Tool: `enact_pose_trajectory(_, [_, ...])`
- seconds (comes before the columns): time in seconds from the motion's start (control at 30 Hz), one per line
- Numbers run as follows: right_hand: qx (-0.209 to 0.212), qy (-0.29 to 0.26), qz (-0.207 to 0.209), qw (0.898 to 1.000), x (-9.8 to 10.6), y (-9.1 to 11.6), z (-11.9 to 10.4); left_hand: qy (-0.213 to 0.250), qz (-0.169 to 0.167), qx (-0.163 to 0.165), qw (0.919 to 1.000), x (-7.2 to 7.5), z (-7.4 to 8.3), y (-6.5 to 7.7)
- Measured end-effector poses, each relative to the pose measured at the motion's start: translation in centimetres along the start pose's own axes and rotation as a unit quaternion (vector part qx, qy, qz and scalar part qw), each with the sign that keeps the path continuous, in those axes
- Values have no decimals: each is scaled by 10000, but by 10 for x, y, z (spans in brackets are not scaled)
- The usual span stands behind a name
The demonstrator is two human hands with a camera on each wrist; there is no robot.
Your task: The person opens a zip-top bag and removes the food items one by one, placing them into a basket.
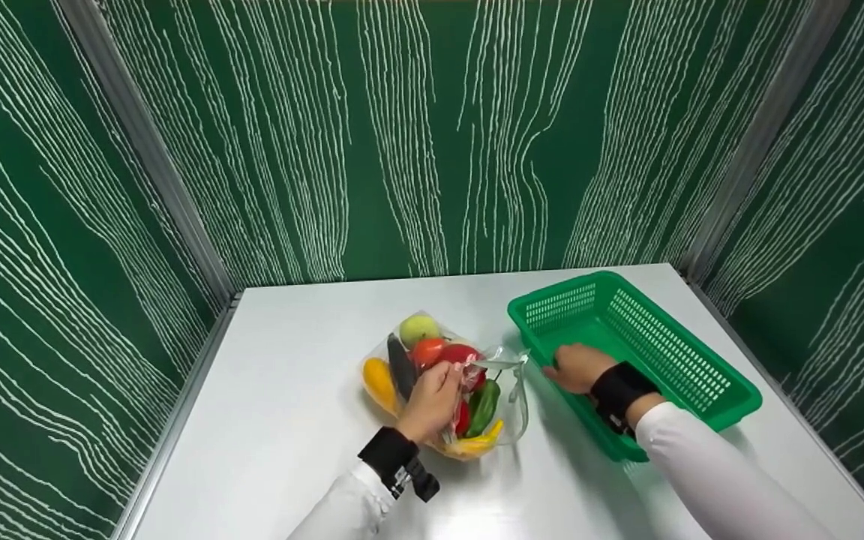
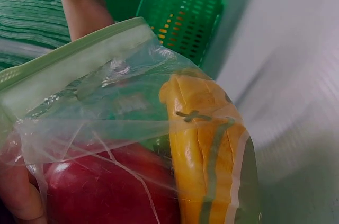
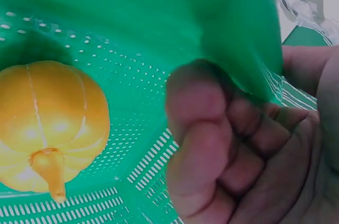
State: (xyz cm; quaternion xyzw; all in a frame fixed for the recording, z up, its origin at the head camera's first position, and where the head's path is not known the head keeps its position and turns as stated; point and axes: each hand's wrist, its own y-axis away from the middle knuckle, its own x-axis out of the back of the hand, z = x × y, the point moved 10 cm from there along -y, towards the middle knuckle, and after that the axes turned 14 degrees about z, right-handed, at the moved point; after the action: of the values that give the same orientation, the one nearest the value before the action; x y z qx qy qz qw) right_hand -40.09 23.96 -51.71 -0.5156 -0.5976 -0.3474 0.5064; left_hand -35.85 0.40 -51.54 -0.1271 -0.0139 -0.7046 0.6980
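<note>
My left hand [image 1: 432, 401] pinches the edge of a clear zip bag [image 2: 100, 70] lying on the table. Through the plastic show a green round fruit [image 1: 418, 328], a red-orange tomato-like piece [image 1: 427, 351], a long dark vegetable [image 1: 400, 367], a yellow oblong piece [image 1: 380, 384], a green pepper [image 1: 484, 407] and a yellow banana-like piece [image 1: 477, 445]. My right hand [image 1: 580, 367] grips the near left rim of a green plastic basket [image 1: 672, 337], fingers curled inside and thumb outside. A small orange-yellow pumpkin [image 3: 50, 123] sits inside the basket; my right arm hides it in the head view.
The white table [image 1: 282, 375] carries the bag near its middle and the basket at right. Green panels [image 1: 402, 150] with white wavy lines rise at the back and both sides, joined by grey metal posts [image 1: 154, 150].
</note>
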Motion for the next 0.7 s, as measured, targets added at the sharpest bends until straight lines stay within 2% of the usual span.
enact_pose_trajectory(0.07, [3, -38, 328, 9995, 10, 0, -5, 92, -87, -46, 9999, -1, 1, 1])
enact_pose_trajectory(0.13, [102, -134, 858, 9962, 26, 1, -16, 188, -156, -85, 9997, -2, 2, 2])
enact_pose_trajectory(0.2, [217, -349, 1409, 9892, 40, 5, -29, 289, -213, -93, 9993, -2, 3, 3])
enact_pose_trajectory(0.3, [406, -774, 1973, 9764, 54, 12, -52, 362, -220, -22, 9991, -2, 3, 4])
enact_pose_trajectory(0.47, [506, -1626, 1943, 9660, 48, 24, -86, 496, -191, 63, 9986, -3, 2, 4])
enact_pose_trajectory(0.53, [570, -1921, 1763, 9637, 40, 29, -98, 553, -175, 65, 9983, -3, 1, 3])
enact_pose_trajectory(0.63, [636, -2198, 1585, 9605, 28, 34, -110, 590, -180, 83, 9981, -4, 0, 2])
enact_pose_trajectory(0.7, [538, -2382, 1456, 9587, 19, 35, -114, 570, -190, 58, 9982, -4, 0, 2])
